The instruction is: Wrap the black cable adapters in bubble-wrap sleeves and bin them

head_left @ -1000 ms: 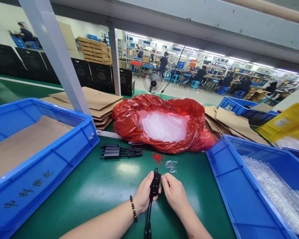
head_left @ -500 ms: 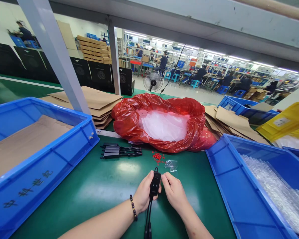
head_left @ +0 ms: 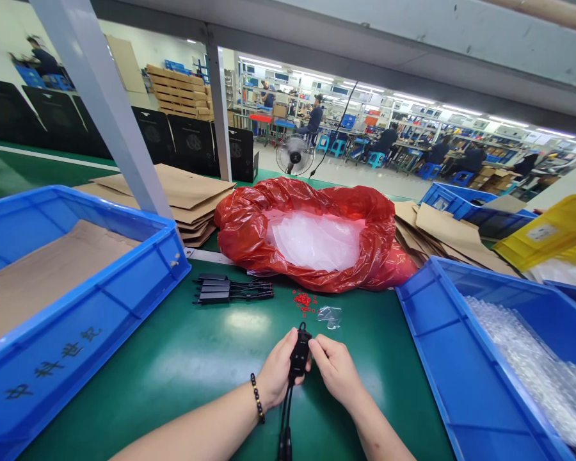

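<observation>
My left hand [head_left: 276, 372] is wrapped round a small black control box [head_left: 299, 355] with buttons on its face. A short loop rises from its top end, and two black cables [head_left: 286, 416] hang down from its lower end. At the box's upper right edge, my right hand [head_left: 336, 372] has thumb and forefinger pinched together; whatever may be between them is hidden. Beyond the hands lie a scatter of small red rings [head_left: 304, 301] and some clear plastic pieces [head_left: 329, 316]. Several similar black boxes with cables [head_left: 216, 291] lie in a row further left.
A red plastic bag [head_left: 307, 282] full of white translucent sheets stands behind. Blue bins flank the green table [head_left: 182, 384]: the left bin [head_left: 139, 320] holds brown cardboard, the right bin [head_left: 441, 346] clear bubble packaging. Cardboard stacks [head_left: 192, 192] and a metal post [head_left: 110, 109] are further back.
The right thumb and forefinger have come slightly closer to the upper right edge of the control box. The left hand keeps its hold.
</observation>
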Available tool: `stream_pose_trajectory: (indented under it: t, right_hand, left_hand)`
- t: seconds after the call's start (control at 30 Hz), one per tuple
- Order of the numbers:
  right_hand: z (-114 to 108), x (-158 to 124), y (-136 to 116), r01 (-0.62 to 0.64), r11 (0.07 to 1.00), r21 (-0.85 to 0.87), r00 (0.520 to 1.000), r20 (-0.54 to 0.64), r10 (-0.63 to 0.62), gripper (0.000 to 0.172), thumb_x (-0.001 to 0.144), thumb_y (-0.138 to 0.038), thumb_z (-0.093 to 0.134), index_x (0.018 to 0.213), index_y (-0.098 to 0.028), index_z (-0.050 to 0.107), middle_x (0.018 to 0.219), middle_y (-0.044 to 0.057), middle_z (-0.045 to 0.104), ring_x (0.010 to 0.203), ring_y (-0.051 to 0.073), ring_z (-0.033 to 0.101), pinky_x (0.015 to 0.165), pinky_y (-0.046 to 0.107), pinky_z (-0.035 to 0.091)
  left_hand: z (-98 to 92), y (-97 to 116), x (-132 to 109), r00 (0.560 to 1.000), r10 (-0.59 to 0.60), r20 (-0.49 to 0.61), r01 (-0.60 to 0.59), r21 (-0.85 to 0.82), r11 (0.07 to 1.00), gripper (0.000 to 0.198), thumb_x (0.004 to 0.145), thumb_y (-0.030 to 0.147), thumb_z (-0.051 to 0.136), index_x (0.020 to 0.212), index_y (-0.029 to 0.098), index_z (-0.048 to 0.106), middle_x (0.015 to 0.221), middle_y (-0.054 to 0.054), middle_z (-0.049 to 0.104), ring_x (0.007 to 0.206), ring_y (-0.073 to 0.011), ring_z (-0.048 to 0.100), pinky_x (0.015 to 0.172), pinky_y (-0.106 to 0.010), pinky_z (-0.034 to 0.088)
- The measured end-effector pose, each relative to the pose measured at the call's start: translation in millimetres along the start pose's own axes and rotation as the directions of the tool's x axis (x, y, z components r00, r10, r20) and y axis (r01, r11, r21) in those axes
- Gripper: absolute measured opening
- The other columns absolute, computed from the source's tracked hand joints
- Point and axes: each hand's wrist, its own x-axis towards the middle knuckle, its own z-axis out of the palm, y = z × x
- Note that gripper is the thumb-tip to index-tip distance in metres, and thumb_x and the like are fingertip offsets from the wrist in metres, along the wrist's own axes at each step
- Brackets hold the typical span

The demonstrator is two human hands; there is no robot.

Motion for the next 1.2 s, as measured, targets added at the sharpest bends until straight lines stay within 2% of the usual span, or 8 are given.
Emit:
stream_pose_trajectory:
  t: [0.13,0.23,0.4,0.53,0.73,0.87,1.07,1.2]
  right_hand:
    - [-15,-4,-5,0.093,0.995,-0.038,0.996,-0.008,-0.094,0.046,0.089,-0.044,0.030,0.055,-0.019,0.046,0.051,-0.002,0.048,0.047,0.009,0.044,0.049,0.020,0.035]
    - [-33,7,6,-0.010,0.975,-0.221,0.997,-0.078,-0.007,0.045,0.089,-0.046,0.028,0.054,-0.020,0.041,0.049,-0.003,0.045,0.046,0.010,0.043,0.047,0.021,0.033]
    - [-54,38,41,-0.318,0.659,-0.682,0.946,-0.182,0.268,0.029,0.085,-0.037,0.043,0.065,-0.019,0.053,0.063,0.006,0.061,0.060,0.019,0.058,0.052,0.025,0.033]
    - [-65,43,58,-0.437,0.620,-0.651,0.899,-0.301,0.318,0.032,0.082,-0.048,0.045,0.082,-0.017,0.057,0.077,0.009,0.066,0.072,0.023,0.063,0.057,0.028,0.038]
    - [-84,30,73,-0.569,0.461,-0.681,0.822,-0.455,0.342,0.030,0.087,-0.036,0.041,0.095,-0.011,0.056,0.089,0.015,0.062,0.075,0.024,0.062,0.059,0.030,0.040]
    - [-87,31,77,-0.547,0.402,-0.735,0.835,-0.514,0.196,0.024,0.084,-0.029,0.047,0.088,-0.009,0.059,0.088,0.016,0.059,0.078,0.025,0.058,0.063,0.032,0.039]
    - [-86,69,46,-0.177,0.576,-0.798,0.861,-0.409,-0.302,0.026,0.089,-0.023,0.038,0.086,-0.014,0.062,0.081,0.008,0.059,0.078,0.019,0.052,0.073,0.029,0.036]
    - [-79,119,24,-0.107,0.598,-0.794,0.864,-0.372,-0.339,0.019,0.084,-0.023,0.047,0.083,-0.015,0.063,0.082,0.009,0.059,0.079,0.020,0.050,0.072,0.030,0.036]
  left_hand:
    - [-1.0,2,3,1.000,0.023,0.006,-0.023,-0.037,0.999,0.050,0.074,0.063,0.046,0.072,0.014,0.051,0.049,0.001,0.050,0.038,-0.0062,0.038,0.034,-0.017,0.023]
    - [-2.5,4,5,0.999,0.004,-0.036,-0.007,-0.089,0.996,0.049,0.075,0.061,0.046,0.080,0.013,0.054,0.056,-0.001,0.052,0.043,-0.0082,0.043,0.033,-0.017,0.025]
    - [-2.6,10,2,1.000,0.018,-0.013,-0.019,-0.101,0.995,0.036,0.071,0.045,0.060,0.089,0.014,0.056,0.080,-0.006,0.059,0.066,-0.0147,0.057,0.049,-0.023,0.044]
    - [-4.3,11,-1,0.993,0.049,0.108,-0.041,-0.073,0.997,0.051,0.051,0.007,0.067,0.099,0.020,0.054,0.103,-0.007,0.057,0.093,-0.0208,0.058,0.081,-0.032,0.045]
    - [-1.9,9,-1,0.995,0.024,0.095,-0.025,0.004,1.000,0.049,0.056,0.005,0.065,0.102,0.018,0.052,0.102,-0.010,0.060,0.097,-0.0216,0.059,0.083,-0.030,0.045]
    - [-1.2,10,0,0.992,-0.033,0.124,0.031,0.021,0.999,0.030,0.065,0.019,0.068,0.091,0.013,0.053,0.089,-0.011,0.065,0.078,-0.0167,0.064,0.068,-0.024,0.050]
    - [-2.7,7,3,0.990,-0.035,0.136,0.031,0.034,0.999,0.025,0.068,0.024,0.067,0.083,0.013,0.050,0.072,-0.006,0.064,0.057,-0.0106,0.061,0.051,-0.018,0.049]
    - [-4.9,7,2,0.992,-0.017,0.128,0.013,0.027,1.000,0.026,0.068,0.025,0.066,0.084,0.014,0.048,0.071,-0.004,0.063,0.057,-0.0110,0.060,0.047,-0.018,0.049]
